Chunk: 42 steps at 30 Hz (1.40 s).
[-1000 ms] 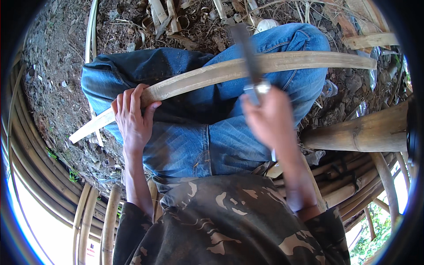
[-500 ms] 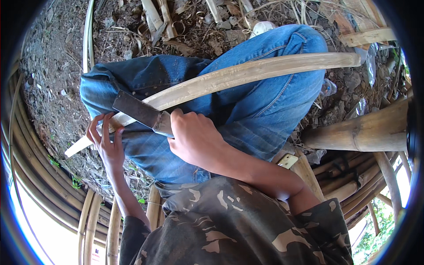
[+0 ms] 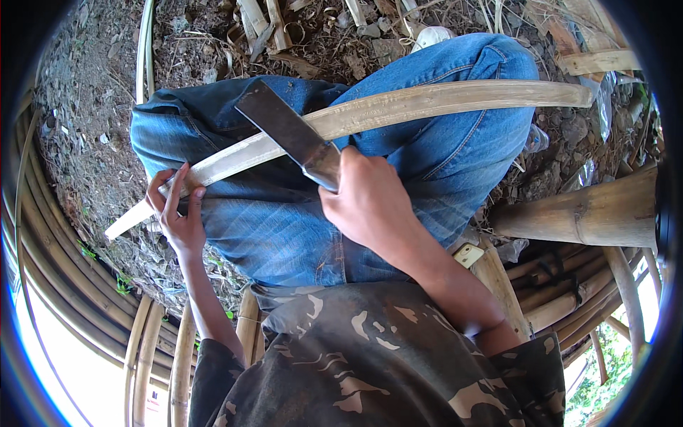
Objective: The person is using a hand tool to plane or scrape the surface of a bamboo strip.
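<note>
Bamboo strip (image 3: 398, 107) lies across our knees while we hold a big knife (image 3: 288, 132) on it.

Pale and long, the strip runs over our blue jeans (image 3: 284, 235), from low on our left up to the right. Our left hand (image 3: 178, 210) is closed round its thin end, fingers curled over the top. Our right hand (image 3: 370, 206) is shut tight on the knife's handle, and the dark flat blade rests on the strip. We think the strip is light and stiff, bends a little, and has sharp edges. It seems best to hold it on the flat side, away from the blade.
</note>
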Available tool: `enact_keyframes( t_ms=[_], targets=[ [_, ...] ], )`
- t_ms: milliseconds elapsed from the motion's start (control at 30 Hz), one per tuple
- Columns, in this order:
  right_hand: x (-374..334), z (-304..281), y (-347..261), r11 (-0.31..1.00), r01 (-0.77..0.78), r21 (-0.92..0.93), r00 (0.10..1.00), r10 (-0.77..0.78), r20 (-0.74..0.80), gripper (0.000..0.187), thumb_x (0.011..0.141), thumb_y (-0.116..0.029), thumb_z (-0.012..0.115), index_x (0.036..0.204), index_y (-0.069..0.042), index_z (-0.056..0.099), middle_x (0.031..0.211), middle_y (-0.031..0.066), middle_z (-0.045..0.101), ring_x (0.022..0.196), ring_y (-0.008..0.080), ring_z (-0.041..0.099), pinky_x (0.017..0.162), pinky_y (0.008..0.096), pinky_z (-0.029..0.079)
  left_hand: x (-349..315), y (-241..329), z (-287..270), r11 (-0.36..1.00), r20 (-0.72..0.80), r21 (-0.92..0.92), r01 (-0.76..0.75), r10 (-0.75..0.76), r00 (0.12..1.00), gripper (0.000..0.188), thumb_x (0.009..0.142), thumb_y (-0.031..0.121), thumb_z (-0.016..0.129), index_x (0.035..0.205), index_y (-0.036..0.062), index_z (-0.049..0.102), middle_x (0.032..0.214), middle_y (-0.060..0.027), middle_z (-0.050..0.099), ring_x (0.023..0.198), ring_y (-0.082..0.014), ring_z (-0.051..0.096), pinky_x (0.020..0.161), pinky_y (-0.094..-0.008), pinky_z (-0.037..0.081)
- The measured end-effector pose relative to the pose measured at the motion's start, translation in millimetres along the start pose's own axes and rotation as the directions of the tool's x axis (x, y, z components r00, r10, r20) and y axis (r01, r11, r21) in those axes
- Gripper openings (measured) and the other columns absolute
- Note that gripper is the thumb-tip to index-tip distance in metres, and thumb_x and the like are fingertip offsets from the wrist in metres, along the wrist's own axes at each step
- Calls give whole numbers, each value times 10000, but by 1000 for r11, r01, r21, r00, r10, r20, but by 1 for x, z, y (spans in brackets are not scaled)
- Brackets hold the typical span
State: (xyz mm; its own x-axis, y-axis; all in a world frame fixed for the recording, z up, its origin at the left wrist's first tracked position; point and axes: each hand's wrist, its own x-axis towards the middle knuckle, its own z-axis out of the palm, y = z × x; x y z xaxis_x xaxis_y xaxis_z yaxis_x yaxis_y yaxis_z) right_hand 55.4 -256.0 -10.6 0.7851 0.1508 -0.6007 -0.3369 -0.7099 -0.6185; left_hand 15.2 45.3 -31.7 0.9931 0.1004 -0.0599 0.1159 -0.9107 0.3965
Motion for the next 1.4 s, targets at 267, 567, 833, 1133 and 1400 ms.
enact_keyframes(
  t_ms=[267, 567, 833, 1133, 1400],
  targets=[
    [-8, -56, 24, 960, -223, 171, 960, 246, -131, 197, 802, -109, 682, 773, 73, 611, 663, 242, 647, 697, 384, 692, 618, 420, 547, 1, 1, -5, 1000, -13, 16, -4, 4, 1000, 411, 797, 186, 764, 1202, 169, 697, 1208, -59, 536, 1169, -263, 458, 1031, -417, 366],
    [-3, 27, -19, 989, 144, 10, 985, -145, 93, 274, 765, -130, 729, 875, 60, 566, 719, 241, 668, 686, 379, 698, 639, 448, 576, 0, 0, -3, 1000, 5, 20, -21, 21, 1000, 385, 825, 183, 744, 1206, 164, 694, 1226, -63, 524, 1190, -266, 430, 1046, -442, 329],
    [-4, 5, -7, 996, 84, -12, 994, -83, 71, 250, 759, -118, 724, 852, 53, 568, 696, 227, 661, 674, 362, 694, 617, 444, 564, 0, -9, -10, 991, 68, 112, -72, 65, 996, 364, 898, 227, 676, 1257, 166, 655, 1233, -74, 519, 1199, -267, 430, 1026, -429, 352],
    [-8, -42, 19, 986, -116, 116, 990, 124, -65, 221, 776, -130, 714, 802, 47, 585, 671, 235, 651, 678, 389, 688, 627, 442, 560, 6, -40, -47, 952, 25, 294, -88, 84, 996, 414, 830, 195, 734, 1237, 176, 661, 1222, -37, 561, 1272, -288, 407, 1093, -511, 340],
    [3, 13, -19, 993, 97, 63, 990, -103, 92, 304, 767, -136, 729, 906, 37, 521, 693, 272, 641, 676, 443, 664, 643, 487, 554, 22, 64, 23, 960, -26, 69, -271, 273, 962, 585, 714, 171, 825, 1267, 111, 642, 1174, -71, 621, 1150, -252, 571, 1127, -522, 275]
  ],
)
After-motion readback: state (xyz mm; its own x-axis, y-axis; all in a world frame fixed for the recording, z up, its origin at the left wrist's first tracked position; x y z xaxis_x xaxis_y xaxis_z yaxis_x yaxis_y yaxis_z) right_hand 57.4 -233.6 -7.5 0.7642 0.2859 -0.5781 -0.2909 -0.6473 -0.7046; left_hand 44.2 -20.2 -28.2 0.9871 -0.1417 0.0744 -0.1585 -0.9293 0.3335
